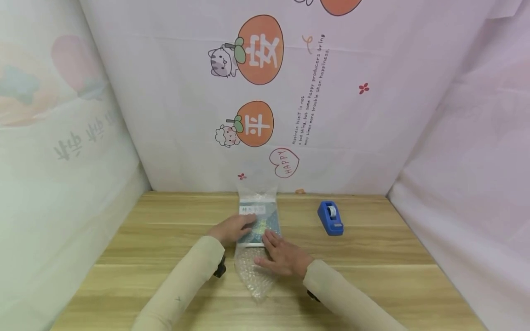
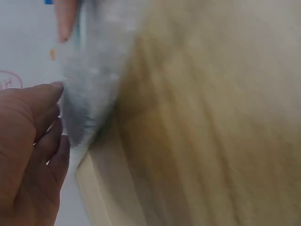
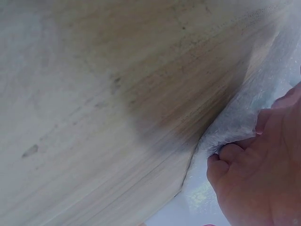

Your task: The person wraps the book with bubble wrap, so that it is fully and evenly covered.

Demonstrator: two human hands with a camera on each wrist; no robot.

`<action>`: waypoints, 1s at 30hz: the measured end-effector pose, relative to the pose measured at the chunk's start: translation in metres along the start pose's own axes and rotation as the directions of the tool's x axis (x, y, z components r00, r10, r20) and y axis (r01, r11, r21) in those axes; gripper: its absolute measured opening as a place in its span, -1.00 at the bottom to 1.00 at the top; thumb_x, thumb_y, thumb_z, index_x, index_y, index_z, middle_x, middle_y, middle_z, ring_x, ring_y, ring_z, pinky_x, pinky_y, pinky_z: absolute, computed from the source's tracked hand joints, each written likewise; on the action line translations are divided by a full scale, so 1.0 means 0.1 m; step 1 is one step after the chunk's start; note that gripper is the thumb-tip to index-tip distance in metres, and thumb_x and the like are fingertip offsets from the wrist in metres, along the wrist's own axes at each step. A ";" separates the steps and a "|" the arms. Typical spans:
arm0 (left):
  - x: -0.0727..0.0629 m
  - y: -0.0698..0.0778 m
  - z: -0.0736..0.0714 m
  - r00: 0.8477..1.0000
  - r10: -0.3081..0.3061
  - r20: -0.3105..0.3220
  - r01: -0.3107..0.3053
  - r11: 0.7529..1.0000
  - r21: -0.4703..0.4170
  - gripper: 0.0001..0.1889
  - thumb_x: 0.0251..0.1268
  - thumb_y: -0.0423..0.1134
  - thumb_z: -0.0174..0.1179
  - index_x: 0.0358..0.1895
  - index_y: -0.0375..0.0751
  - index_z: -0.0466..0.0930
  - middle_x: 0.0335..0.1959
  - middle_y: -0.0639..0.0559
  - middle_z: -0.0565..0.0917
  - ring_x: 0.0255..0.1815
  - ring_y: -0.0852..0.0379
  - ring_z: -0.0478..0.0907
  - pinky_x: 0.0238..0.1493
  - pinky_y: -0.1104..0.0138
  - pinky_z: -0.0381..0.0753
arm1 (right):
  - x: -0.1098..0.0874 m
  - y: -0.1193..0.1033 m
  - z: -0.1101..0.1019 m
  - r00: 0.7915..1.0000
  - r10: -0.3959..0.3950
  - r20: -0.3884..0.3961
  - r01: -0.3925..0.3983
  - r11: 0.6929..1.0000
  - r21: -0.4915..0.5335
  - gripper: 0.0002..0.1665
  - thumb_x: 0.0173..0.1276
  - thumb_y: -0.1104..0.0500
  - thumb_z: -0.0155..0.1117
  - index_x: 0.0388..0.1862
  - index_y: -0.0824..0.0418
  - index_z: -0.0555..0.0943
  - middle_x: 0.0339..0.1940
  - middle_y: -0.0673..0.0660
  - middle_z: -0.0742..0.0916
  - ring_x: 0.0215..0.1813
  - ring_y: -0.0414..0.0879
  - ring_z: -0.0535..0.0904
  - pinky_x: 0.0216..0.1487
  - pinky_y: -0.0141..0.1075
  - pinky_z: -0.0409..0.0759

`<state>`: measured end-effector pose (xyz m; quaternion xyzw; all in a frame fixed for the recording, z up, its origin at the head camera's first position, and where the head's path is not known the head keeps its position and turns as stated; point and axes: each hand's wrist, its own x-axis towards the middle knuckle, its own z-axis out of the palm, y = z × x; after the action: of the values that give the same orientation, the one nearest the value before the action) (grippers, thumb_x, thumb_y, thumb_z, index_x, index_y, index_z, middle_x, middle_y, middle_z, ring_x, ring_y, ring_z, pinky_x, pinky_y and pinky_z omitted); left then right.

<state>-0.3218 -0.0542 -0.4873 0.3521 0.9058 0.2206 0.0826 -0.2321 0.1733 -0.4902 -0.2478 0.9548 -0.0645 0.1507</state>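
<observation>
A flat, book-like item with a blue cover [image 1: 271, 220], a pale label and a yellowish patch lies on the table. Clear bubble wrap [image 1: 250, 266] extends beyond its near and far ends; whether a layer also covers its top I cannot tell. My left hand [image 1: 232, 228] rests at the item's left edge, fingertips over the cover. With fingers fairly straight, my right hand [image 1: 285, 257] lies across the near right corner and touches the wrap. In the left wrist view, the left hand's fingers [image 2: 44, 101] are beside the wrap's edge.
A blue tape dispenser [image 1: 331, 218] with a roll of tape stands to the right on the wooden table [image 1: 372, 257]. Behind the table hangs a white printed cloth [image 1: 186, 138], with more cloth at both sides. A dark wrist device [image 1: 220, 267] sits under the left sleeve.
</observation>
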 end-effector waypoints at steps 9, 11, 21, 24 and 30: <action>-0.04 -0.03 0.08 0.996 0.072 0.051 -0.076 0.994 0.079 -0.42 0.70 -0.31 -0.01 0.62 -0.50 0.15 0.67 -0.41 0.18 0.72 -0.31 0.13 0.71 -0.14 0.14 | 0.02 0.01 -0.05 1.000 -0.005 0.017 0.005 0.999 0.041 0.11 0.60 -0.54 -0.30 0.77 0.21 -0.02 0.82 0.18 -0.01 0.82 0.07 -0.12 0.78 -0.01 0.10; -0.03 -0.05 0.11 0.996 0.074 0.046 -0.078 0.994 0.079 -0.41 0.71 -0.30 -0.01 0.63 -0.49 0.13 0.68 -0.41 0.16 0.73 -0.31 0.10 0.72 -0.14 0.13 | 0.03 0.02 -0.05 1.000 -0.007 0.016 0.006 0.999 0.053 0.10 0.60 -0.53 -0.29 0.77 0.20 -0.02 0.82 0.17 -0.01 0.82 0.06 -0.13 0.78 0.00 0.10; -0.01 -0.01 0.09 0.996 0.062 0.067 -0.072 0.983 0.168 -0.43 0.69 -0.30 0.00 0.61 -0.47 0.20 0.67 -0.37 0.23 0.71 -0.28 0.16 0.71 -0.09 0.18 | 0.05 0.11 -0.20 0.997 0.000 0.080 -0.004 0.999 0.050 0.10 0.56 -0.59 -0.29 0.77 0.11 0.06 0.82 0.07 0.05 0.81 -0.01 -0.02 0.75 -0.06 0.19; -0.01 0.00 0.07 0.995 0.061 0.083 -0.077 0.975 0.209 -0.44 0.69 -0.27 0.01 0.60 -0.44 0.24 0.66 -0.33 0.27 0.70 -0.26 0.21 0.70 -0.07 0.22 | 0.01 0.10 -0.26 0.995 -0.023 0.092 0.020 0.999 0.030 0.05 0.58 -0.54 -0.19 0.76 0.09 0.12 0.81 0.06 0.11 0.80 0.00 0.04 0.73 -0.05 0.24; -0.02 -0.02 0.01 0.993 0.064 0.100 -0.086 0.967 0.238 -0.43 0.71 -0.19 0.00 0.61 -0.37 0.26 0.67 -0.26 0.28 0.70 -0.23 0.22 0.71 -0.04 0.22 | -0.16 0.04 -0.40 0.986 -0.141 0.094 0.151 0.982 -0.112 -0.02 0.57 -0.28 0.21 0.72 0.21 0.19 0.76 0.17 0.25 0.75 0.05 0.19 0.70 -0.06 0.30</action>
<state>-0.3210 -0.0566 -0.4885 0.4033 0.9072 0.0953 0.0718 -0.2338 0.1868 -0.4494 -0.3283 0.9289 -0.0080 0.1713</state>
